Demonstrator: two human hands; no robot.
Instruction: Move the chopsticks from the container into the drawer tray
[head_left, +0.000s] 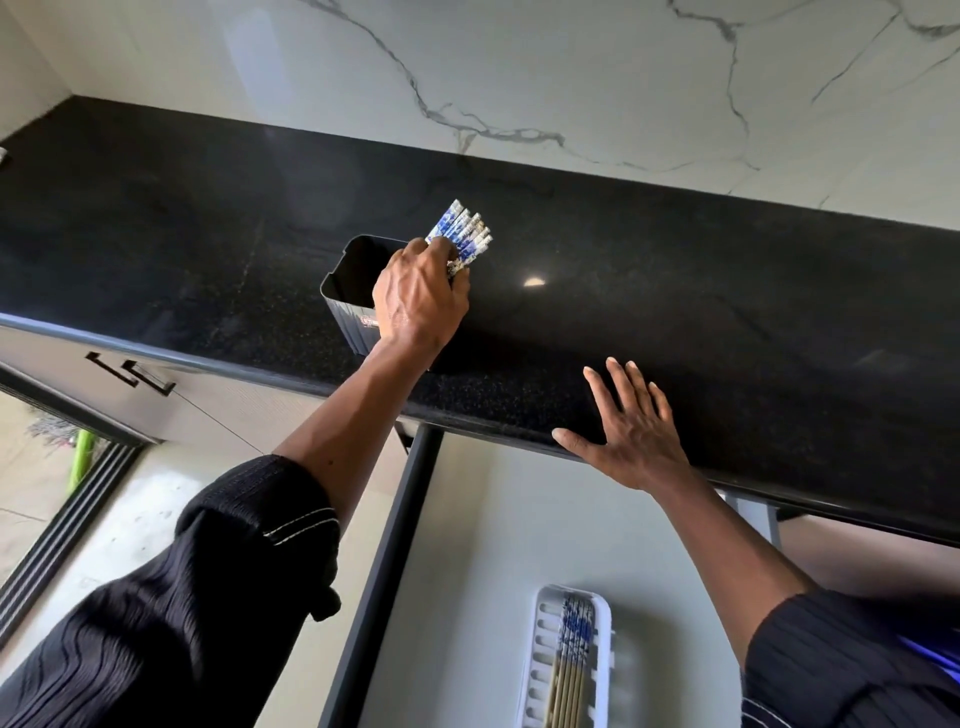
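A dark rectangular container (347, 283) stands on the black countertop (675, 312). My left hand (418, 299) reaches over its right end and is closed around a bundle of chopsticks (462, 234) with blue-and-white patterned tops that stick up out of it. My right hand (631, 431) lies flat on the counter's front edge, fingers spread, holding nothing. Below, in the open drawer (467, 545), a white slotted tray (537, 670) holds several chopsticks (571, 654) lying lengthwise.
A white marble-patterned wall (519, 67) rises behind the counter. Cabinet fronts with black handles (130, 371) sit under the counter at left. The drawer's dark left side rail (384, 561) runs toward me. A floor track (62, 525) is at far left.
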